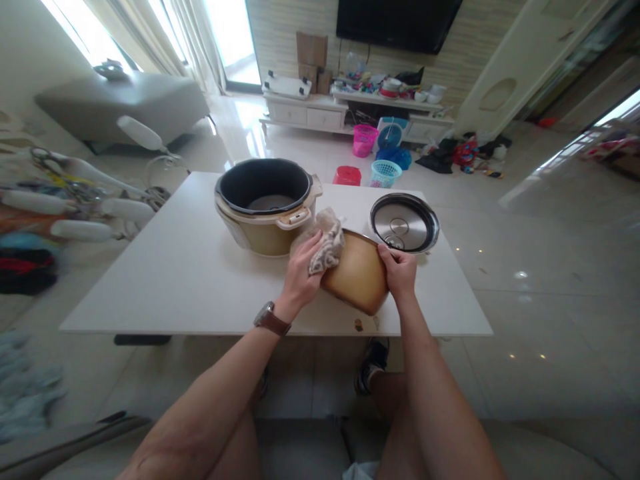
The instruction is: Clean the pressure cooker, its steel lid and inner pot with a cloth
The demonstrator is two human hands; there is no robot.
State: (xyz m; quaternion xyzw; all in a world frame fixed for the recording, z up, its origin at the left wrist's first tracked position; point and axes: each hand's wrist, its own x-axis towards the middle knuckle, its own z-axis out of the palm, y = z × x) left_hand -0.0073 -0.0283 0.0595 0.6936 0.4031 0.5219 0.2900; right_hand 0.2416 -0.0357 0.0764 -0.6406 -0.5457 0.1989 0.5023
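A gold-coloured cooker lid, or possibly a shallow inner pot, is tilted up over the near part of the white table; its inside faces away from me. My right hand grips its right edge with the thumb on top. Against its left side my left hand, with a watch on the wrist, presses a patterned cloth. Just behind that hand stands the electric cooker, uncovered, its dark inside showing. A round metal lid with a black rim lies to the right, inner side up.
The white table carries small brown crumbs near its front edge. Beyond it, a red stool and a light-blue basket stand on the tiled floor. A fan or lamp-like white frame is at the left.
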